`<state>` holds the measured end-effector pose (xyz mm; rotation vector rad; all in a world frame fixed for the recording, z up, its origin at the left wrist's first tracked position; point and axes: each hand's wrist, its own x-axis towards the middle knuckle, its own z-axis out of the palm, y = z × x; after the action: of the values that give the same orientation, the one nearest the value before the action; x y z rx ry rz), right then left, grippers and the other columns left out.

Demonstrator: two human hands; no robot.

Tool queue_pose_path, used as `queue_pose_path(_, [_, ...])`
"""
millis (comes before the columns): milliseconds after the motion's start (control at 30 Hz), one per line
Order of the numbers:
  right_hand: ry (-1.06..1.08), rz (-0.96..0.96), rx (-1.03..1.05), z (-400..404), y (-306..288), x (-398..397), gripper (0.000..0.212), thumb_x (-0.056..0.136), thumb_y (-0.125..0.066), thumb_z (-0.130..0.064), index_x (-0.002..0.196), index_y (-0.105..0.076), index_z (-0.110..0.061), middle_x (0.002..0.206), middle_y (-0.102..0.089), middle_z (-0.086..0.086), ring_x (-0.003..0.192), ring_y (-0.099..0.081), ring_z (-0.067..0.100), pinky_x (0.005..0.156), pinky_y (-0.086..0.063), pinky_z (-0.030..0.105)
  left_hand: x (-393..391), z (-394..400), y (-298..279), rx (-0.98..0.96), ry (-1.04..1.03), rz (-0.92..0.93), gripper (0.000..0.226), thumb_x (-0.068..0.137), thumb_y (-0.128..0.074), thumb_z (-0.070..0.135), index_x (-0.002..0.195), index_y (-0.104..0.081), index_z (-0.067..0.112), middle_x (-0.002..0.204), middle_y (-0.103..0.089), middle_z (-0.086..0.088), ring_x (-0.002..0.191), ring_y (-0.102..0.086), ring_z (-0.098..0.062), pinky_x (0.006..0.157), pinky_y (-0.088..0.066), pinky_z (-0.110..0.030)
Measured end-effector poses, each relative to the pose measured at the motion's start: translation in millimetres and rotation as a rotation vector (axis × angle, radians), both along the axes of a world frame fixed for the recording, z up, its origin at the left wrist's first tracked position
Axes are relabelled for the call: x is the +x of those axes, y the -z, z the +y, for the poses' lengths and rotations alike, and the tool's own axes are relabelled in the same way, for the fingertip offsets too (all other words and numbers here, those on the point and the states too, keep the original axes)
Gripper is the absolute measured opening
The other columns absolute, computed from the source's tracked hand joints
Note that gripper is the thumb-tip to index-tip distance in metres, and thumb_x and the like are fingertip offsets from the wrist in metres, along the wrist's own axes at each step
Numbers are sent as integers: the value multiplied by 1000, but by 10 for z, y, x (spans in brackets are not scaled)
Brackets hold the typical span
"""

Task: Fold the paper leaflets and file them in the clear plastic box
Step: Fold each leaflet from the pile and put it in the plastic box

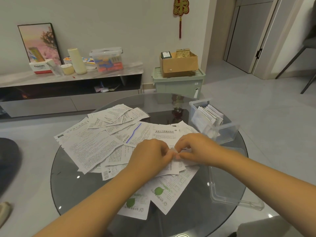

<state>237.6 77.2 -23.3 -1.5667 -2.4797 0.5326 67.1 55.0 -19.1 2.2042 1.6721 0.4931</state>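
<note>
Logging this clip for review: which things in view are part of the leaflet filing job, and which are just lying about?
Part of the job:
left hand and right hand, pinching one small white paper leaflet
loose printed white leaflets
clear plastic box holding folded leaflets
clear plastic lid

Lying about:
brown cardboard box
pale green storage bin
cream cylindrical bottle

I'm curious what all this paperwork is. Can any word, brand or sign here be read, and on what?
"Panasonic": red and white box on the low cabinet, small and soft, so a likely reading.
"乐": red and gold wall ornament.
Loose leaflets on the glass table: printed headings and text, too small and blurred to read.
Leaflet pinched by left hand and right hand: unreadable.
Folded leaflets in the clear plastic box: unreadable.
</note>
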Motion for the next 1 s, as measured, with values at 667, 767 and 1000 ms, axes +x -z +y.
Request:
queue_pose_path(667, [261, 95, -75, -70, 71, 19, 82, 75, -74, -33, 139, -24, -31, 108, -57, -6, 94, -56, 13, 83, -50, 30, -191, 49, 132, 12, 80, 19, 57, 75, -74, 42, 126, -49, 38, 128, -34, 14, 124, -31, -11, 100, -26, -22])
queue_pose_path(767, [145, -22, 36, -81, 66, 55, 67, 78, -71, -40, 136, -37, -34, 135, -40, -9, 121, -40, 13, 99, -42, 33, -171, 32, 163, -36, 200, 144, 52, 79, -67, 49, 126, -50, 37, 132, -38, 15, 126, -28, -8, 105, -18, -28])
queue_pose_path(1000, [-108, -127, 36, -54, 118, 109, 50, 83, -63, -48, 129, -53, -31, 135, -47, -12, 126, -31, 9, 108, -27, 29, -196, 51, 202, -30, 282, 195, 39, 89, -56, 43, 126, -54, 31, 130, -49, 14, 123, -39, -7, 106, -28, -27])
